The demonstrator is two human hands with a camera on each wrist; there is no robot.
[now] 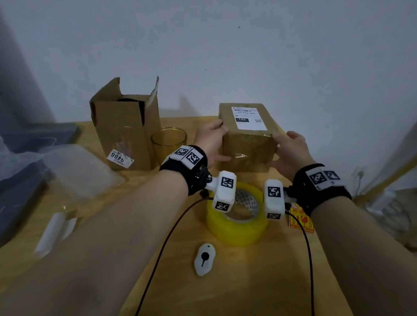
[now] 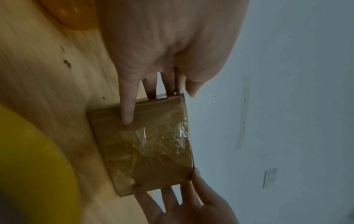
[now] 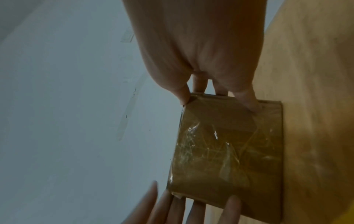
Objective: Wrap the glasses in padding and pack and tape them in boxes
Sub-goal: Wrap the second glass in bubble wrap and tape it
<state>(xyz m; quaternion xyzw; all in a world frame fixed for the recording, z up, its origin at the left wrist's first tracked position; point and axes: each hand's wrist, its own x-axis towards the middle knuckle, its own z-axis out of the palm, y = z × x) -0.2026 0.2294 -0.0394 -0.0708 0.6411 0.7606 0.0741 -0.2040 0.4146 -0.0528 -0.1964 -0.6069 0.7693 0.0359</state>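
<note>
A small taped cardboard box with a white shipping label on top stands on the wooden table, near the wall. My left hand lies against its left side and my right hand against its right side. Fingers are straight and both thumbs touch the top edge. In the left wrist view the left hand touches the box, whose front face carries wrinkled clear tape. The right wrist view shows my right hand on the same box.
An open tall cardboard box stands at the left, with an amber glass beside it. A yellow tape roll, a white cutter and a red-yellow sticker lie in front. Clear padding lies far left.
</note>
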